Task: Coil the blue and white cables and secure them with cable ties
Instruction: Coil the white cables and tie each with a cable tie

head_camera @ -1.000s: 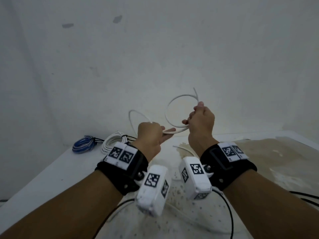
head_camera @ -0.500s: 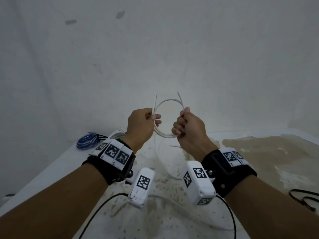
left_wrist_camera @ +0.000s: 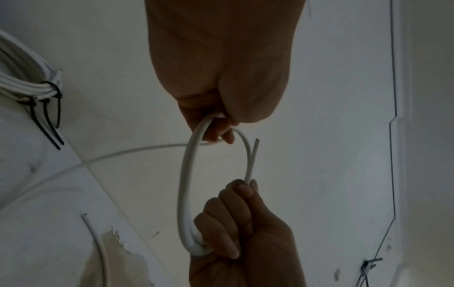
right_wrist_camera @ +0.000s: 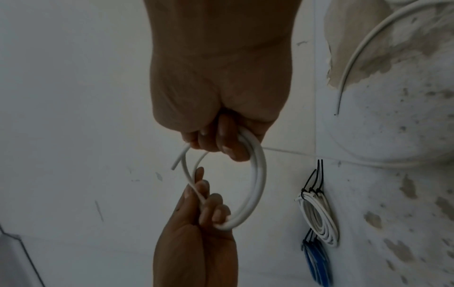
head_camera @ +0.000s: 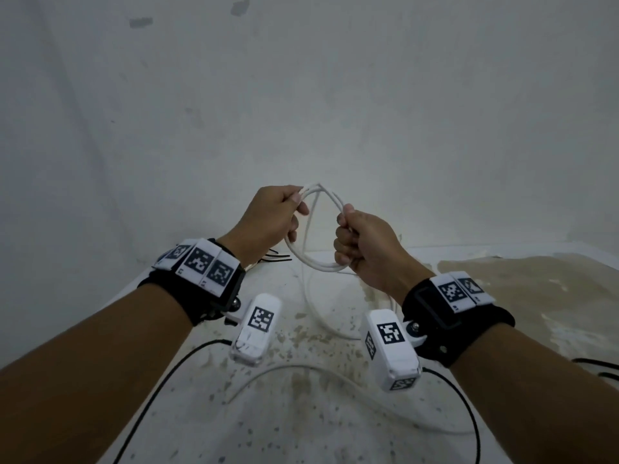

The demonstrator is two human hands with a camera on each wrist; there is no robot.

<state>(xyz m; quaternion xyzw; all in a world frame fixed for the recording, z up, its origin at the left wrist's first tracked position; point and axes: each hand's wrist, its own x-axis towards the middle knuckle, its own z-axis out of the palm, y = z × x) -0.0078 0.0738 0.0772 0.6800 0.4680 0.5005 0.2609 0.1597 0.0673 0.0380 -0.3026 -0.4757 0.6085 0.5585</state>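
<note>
A white cable (head_camera: pixel 313 264) is held up above the table as a small loop of a few turns. My left hand (head_camera: pixel 294 202) pinches the top of the loop, where a cut end sticks out. My right hand (head_camera: pixel 345 236) grips the loop's right side in a fist. The rest of the cable hangs from the loop and trails over the table (head_camera: pixel 335 373). In the left wrist view, the loop (left_wrist_camera: pixel 183 186) spans from the left hand (left_wrist_camera: pixel 218 128) to the right hand (left_wrist_camera: pixel 228 223). The right wrist view shows the same loop (right_wrist_camera: pixel 260 184) between the two hands.
A tied white coil (right_wrist_camera: pixel 317 213) and a tied blue coil (right_wrist_camera: pixel 317 260) lie at the table's back left, with black tie tails (head_camera: pixel 278 259) sticking out. The table (head_camera: pixel 519 296) is white with brown stains. Black cords (head_camera: pixel 599 366) lie at the right edge. A wall stands close behind.
The hands have come closer together and risen. The left hand moved from below the loop to pinch its top. The loop is narrower and holds more turns.
</note>
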